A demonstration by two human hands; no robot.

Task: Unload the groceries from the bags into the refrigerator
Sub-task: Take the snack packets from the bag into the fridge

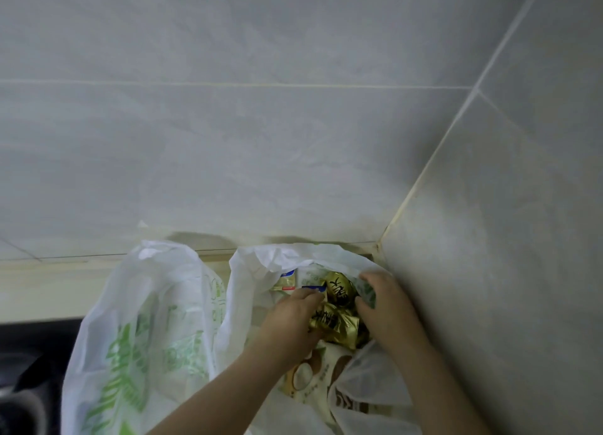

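**Desk:** State of the hands?

**Operator:** I see both inside the open bag (261, 271), which stands on the counter (49, 287) in the corner of the tiled wall (293, 124). Left hand (292, 320) — fingers curled round a gold packet (337, 328), gripping it. Right hand (383, 299) — fingers and thumb bent, pinching the bag's far side at its green print.

**Desk:** Where are the groceries?

**Operator:** Those I can see are in the open bag. A second gold packet (337, 287) sits just above the first, touching it. A small pale pack (287, 280) with a blue-and-red label lies beyond the left hand. A cream package (310, 376) with brown rings lies nearer me. The second bag (146, 320), white with green print, stands just to the left, touching the open one. Its contents I cannot make out.
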